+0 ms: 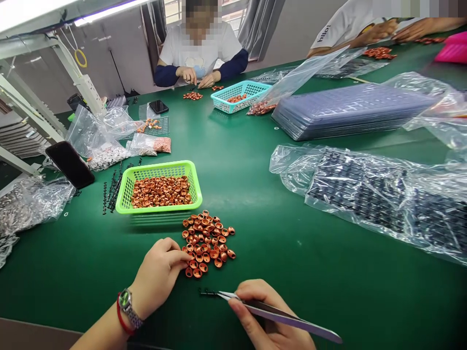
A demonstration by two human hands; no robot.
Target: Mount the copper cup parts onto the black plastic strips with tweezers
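My left hand, with a watch on the wrist, has its thumb and forefinger brought together on one of the small copper-coloured cup-shaped pieces at the left edge of a loose pile. Many of these pieces have a dark hole. In my right hand is a pair of metal tweezers, pointing left. Their tips meet the right end of a short black strip with small prongs, low over the green table or on it; I cannot tell which. Behind the pile, a lime-green basket contains more copper-coloured pieces.
Black strips and a phone lie left of the basket. Bagged black parts and stacked plastic trays occupy the right. Across the green table, a person works beside a turquoise basket.
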